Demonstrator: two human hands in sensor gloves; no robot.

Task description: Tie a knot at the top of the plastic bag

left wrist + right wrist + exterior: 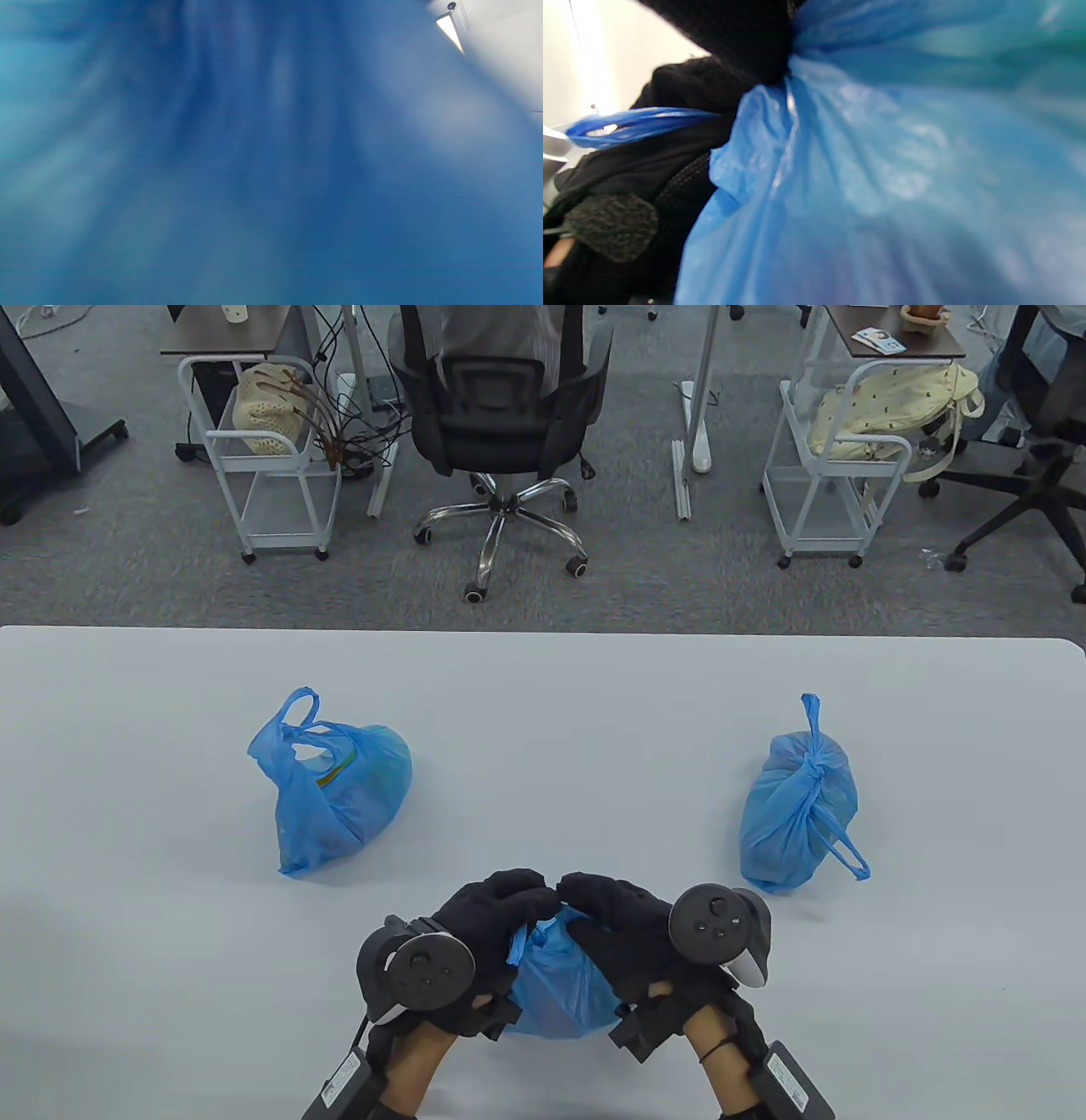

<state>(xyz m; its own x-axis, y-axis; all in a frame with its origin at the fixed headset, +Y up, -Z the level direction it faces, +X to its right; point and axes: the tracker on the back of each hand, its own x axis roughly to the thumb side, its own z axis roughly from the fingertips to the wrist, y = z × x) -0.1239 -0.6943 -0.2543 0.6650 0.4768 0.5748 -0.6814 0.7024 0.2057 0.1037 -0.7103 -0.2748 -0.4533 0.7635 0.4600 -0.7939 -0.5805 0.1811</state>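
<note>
A blue plastic bag (pixel 556 984) sits at the table's near edge between my two hands. My left hand (pixel 496 903) and my right hand (pixel 607 903) both grip its gathered top, fingertips meeting above it. The bag's top is hidden under the gloves. In the left wrist view the bag (pixel 237 169) fills the frame as blue blur. In the right wrist view the bag (pixel 882 182) is close up, my gloved fingers (pixel 742 38) pinch its neck, and a blue handle loop (pixel 628 125) sticks out to the left.
An untied blue bag (pixel 335 789) with open handles lies at the left middle of the white table (pixel 543 687). A knotted blue bag (pixel 797 806) lies at the right. An office chair (pixel 505 407) and carts stand beyond the far edge.
</note>
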